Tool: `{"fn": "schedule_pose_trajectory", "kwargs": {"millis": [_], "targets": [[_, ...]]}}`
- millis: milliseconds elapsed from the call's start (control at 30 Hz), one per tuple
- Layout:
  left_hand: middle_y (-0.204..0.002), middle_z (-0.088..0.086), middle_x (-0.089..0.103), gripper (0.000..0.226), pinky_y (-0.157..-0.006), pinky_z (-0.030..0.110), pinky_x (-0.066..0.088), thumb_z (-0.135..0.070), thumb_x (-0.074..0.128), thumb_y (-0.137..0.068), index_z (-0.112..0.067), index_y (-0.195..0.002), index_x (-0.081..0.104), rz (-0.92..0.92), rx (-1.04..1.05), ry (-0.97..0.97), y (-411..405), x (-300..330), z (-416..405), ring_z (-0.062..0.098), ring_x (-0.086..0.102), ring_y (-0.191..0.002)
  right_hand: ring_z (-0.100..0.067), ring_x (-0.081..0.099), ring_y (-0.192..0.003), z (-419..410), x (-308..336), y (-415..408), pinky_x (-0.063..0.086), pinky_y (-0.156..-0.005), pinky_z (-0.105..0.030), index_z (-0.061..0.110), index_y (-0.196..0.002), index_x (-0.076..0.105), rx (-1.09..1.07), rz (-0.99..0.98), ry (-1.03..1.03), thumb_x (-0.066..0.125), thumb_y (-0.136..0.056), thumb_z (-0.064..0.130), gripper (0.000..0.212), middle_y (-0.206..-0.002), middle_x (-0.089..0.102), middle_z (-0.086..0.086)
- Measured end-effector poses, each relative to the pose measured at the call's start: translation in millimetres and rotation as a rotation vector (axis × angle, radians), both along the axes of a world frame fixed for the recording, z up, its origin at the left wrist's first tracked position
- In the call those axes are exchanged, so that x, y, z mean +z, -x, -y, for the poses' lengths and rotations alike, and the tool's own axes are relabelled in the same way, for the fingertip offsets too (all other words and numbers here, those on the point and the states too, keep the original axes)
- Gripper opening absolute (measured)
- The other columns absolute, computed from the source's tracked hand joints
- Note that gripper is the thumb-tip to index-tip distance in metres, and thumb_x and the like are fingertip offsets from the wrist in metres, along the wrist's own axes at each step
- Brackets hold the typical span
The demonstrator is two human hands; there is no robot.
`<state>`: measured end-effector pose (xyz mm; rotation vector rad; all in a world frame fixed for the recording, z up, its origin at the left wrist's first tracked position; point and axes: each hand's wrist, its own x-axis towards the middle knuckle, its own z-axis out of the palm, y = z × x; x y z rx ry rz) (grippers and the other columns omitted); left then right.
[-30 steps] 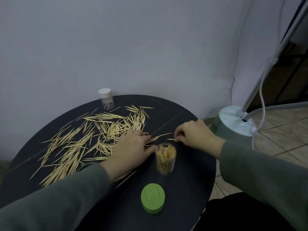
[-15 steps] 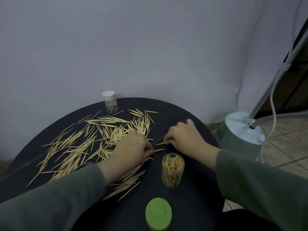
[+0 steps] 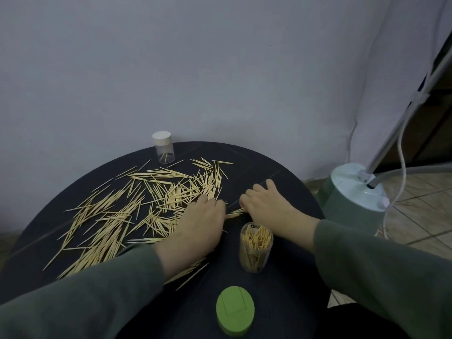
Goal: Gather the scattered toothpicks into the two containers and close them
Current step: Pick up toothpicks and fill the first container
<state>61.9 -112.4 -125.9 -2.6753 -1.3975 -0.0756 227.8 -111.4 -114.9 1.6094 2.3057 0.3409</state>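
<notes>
Several loose toothpicks (image 3: 137, 211) lie spread over the left and middle of the round black table (image 3: 288, 172). My left hand (image 3: 199, 223) lies palm down on their right edge, fingertips bent onto the table. My right hand (image 3: 266, 204) rests just to its right, fingers curled, thumb and fingertips at a small bunch of toothpicks (image 3: 235, 213) lying between the two hands. An open clear container (image 3: 255, 250), partly filled with toothpicks, stands in front of my right wrist. Its green lid (image 3: 235, 310) lies near the table's front edge. A second clear container with a white cap (image 3: 163, 148) stands at the back.
A grey wall rises right behind the table. To the right, on the tiled floor, stands a pale green appliance base (image 3: 354, 192) with a pole, a hose and a white cable. More toothpicks lie under my left forearm.
My right hand has slid left toward my left hand, closing the gap around a small bunch. The view has tilted up, so the container and lid appear lower.
</notes>
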Motion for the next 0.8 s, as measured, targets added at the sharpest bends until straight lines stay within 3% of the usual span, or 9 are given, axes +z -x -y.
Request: {"fn": "schedule_pose_trajectory", "kwargs": {"millis": [133,267,400,667,800], "targets": [[-0.107,-0.008,0.061,0.014,-0.085,0.027,0.042,-0.025,0.047,-0.100,-0.025,-0.111,0.056,0.179,0.011,-0.016,9.1,2.6,-5.4,0.011,0.043,-0.097,-0.020,0.046,-0.119,2.2,1.1,-5.3,0.022,-0.109,-0.049,0.024,-0.119,0.056,-0.007,-0.127,-0.051,0.041,-0.102,0.033,0.024,-0.122,0.060,0.001],[-0.105,-0.010,0.065,0.024,-0.085,0.028,0.043,-0.037,0.045,-0.100,-0.029,-0.116,0.062,0.189,0.009,-0.035,15.2,6.6,-8.0,0.008,0.042,-0.093,-0.018,0.047,-0.115,5.9,2.6,-9.5,0.024,-0.103,-0.045,0.027,-0.118,0.060,-0.007,-0.179,-0.091,0.049,-0.099,0.032,0.022,-0.117,0.064,0.004],[-0.109,-0.012,0.064,0.030,-0.084,0.028,0.043,-0.038,0.043,-0.101,-0.031,-0.124,0.062,0.131,-0.022,-0.096,18.2,10.0,-8.8,0.008,0.037,-0.089,-0.019,0.047,-0.115,8.8,4.4,-12.6,0.022,-0.106,-0.049,0.025,-0.118,0.062,-0.036,-0.145,-0.118,0.051,-0.099,0.032,0.024,-0.118,0.064,0.003],[-0.108,-0.013,0.062,0.027,-0.084,0.026,0.042,-0.037,0.044,-0.100,-0.031,-0.119,0.063,0.217,0.003,-0.096,15.1,10.9,-1.6,0.008,0.041,-0.093,-0.029,0.044,-0.126,12.8,4.7,3.3,0.019,-0.110,-0.056,0.009,-0.128,0.053,-0.116,0.019,-0.101,0.041,-0.100,0.024,0.033,-0.131,0.055,-0.010],[-0.104,-0.015,0.060,0.019,-0.084,0.024,0.039,-0.035,0.052,-0.097,-0.032,-0.110,0.065,0.374,0.042,-0.014,13.4,11.0,2.6,0.007,0.043,-0.095,-0.024,0.048,-0.119,12.4,7.7,1.9,0.022,-0.109,-0.052,0.017,-0.121,0.058,-0.159,-0.162,-0.067,0.048,-0.098,0.029,0.027,-0.122,0.057,-0.004]]}}
